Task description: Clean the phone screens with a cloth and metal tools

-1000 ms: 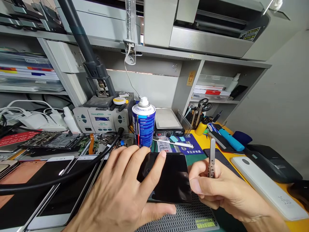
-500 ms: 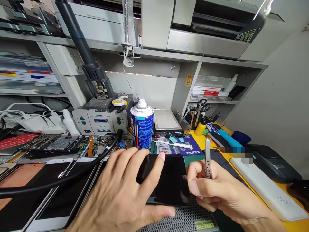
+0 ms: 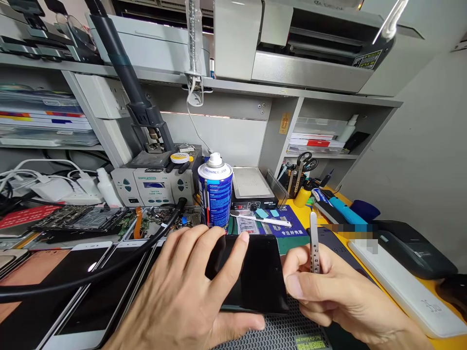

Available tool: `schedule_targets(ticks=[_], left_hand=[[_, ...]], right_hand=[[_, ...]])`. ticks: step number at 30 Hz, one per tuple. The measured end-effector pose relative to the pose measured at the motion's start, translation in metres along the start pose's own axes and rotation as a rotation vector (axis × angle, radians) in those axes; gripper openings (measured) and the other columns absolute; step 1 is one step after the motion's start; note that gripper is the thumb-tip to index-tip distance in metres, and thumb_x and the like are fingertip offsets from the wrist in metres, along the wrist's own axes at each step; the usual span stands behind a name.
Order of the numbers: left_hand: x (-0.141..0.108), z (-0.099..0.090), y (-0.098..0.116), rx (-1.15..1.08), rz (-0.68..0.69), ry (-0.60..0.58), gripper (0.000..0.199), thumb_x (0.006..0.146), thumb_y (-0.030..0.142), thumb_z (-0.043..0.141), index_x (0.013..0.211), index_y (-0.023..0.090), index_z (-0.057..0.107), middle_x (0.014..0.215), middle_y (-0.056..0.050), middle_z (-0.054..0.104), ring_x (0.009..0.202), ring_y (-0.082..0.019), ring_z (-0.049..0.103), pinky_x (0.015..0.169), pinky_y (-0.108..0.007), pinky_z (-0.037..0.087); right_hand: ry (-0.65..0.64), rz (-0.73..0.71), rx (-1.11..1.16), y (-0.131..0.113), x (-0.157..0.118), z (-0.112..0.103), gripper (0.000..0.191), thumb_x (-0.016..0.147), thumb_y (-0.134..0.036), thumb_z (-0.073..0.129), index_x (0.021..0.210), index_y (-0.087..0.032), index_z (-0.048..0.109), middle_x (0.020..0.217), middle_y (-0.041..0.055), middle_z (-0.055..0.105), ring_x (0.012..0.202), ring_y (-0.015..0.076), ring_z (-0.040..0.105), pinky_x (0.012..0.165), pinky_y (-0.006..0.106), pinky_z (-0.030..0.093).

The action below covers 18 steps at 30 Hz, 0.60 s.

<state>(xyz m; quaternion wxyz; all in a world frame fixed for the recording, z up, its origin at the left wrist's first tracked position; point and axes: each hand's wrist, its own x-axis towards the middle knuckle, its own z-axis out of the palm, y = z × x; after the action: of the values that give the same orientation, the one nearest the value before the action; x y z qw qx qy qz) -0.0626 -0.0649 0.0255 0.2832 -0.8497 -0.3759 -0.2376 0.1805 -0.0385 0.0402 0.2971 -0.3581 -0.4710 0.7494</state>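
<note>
A black smartphone (image 3: pixel 260 277) lies screen up on the grey perforated pad (image 3: pixel 251 335). My left hand (image 3: pixel 189 282) reaches across its left part and holds it, the index finger stretched over the screen and the thumb along the near edge. Beside the phone's right edge, my right hand (image 3: pixel 328 287) is closed around metal tweezers (image 3: pixel 314 245). Their rounded rear end points up, while the lower part is mostly hidden by my fingers. The thumb and index finger of this hand are at the phone's edge; whether the tips touch it I cannot tell.
Several phones, one a white-framed phone (image 3: pixel 89 291), lie at left under a black cable (image 3: pixel 120 267). Behind the phone stand a blue spray can (image 3: pixel 215 194), a rework station (image 3: pixel 155 187) and a heating plate (image 3: pixel 251 189). A white power bank (image 3: pixel 404 287) lies at right.
The view has shifted slightly, and reflections on the phone screen differ. Both hands keep almost the same place and grip.
</note>
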Motion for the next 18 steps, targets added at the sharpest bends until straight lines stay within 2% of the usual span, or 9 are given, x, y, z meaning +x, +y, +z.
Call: schedule_targets(ticks=[7,18], left_hand=[[0.0015,0.0001,0.0010,-0.003,-0.010,0.001,0.079,0.081,0.069,0.053,0.135,0.011,0.051,0.115,-0.021,0.053,0.102,-0.037,0.051,0.081,-0.055,0.044],[0.0004,0.0005,0.0019,0.016,-0.022,0.002,0.079,0.081,0.070,0.051,0.135,0.012,0.051,0.114,-0.020,0.052,0.101,-0.036,0.052,0.082,-0.053,0.043]], right_hand=[[0.006,-0.017,-0.008,0.0017,0.0006,-0.0006,0.026,0.074,-0.027,0.077,0.063,-0.015,0.058,0.045,-0.0108,0.031,0.038,0.0024,0.022,0.037,0.017,0.019],[0.008,-0.024,0.004,0.0028,-0.0003,-0.0006,0.025,0.074,-0.028,0.078,0.064,-0.015,0.060,0.043,-0.0117,0.030,0.037,0.0023,0.020,0.037,0.019,0.018]])
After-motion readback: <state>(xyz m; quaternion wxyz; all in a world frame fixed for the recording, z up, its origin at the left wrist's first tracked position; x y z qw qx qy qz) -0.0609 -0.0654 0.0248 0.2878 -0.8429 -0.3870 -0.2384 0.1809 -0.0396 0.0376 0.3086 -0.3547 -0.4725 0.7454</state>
